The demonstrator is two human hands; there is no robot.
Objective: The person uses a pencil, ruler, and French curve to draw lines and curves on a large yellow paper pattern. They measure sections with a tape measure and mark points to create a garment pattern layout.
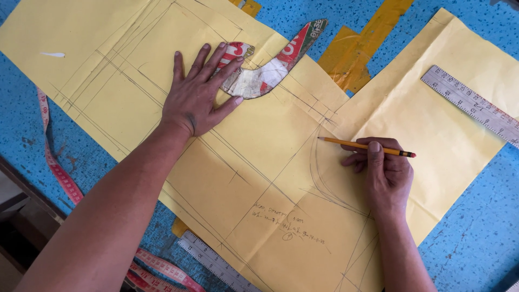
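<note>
While left hand (195, 97) flattens smooth paper (259, 178), right hand (385, 170) grips slim pencil (367, 146)

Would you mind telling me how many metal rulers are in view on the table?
2. One metal ruler lies at the upper right, partly on the yellow paper. The other ruler pokes out from under the paper's bottom edge, near the pink measuring tape. More could be hidden underneath.

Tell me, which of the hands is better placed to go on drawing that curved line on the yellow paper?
The right hand: it holds the pencil, whose tip sits at the curved line on the yellow paper. The left hand lies flat, partly on the curved template.
</note>
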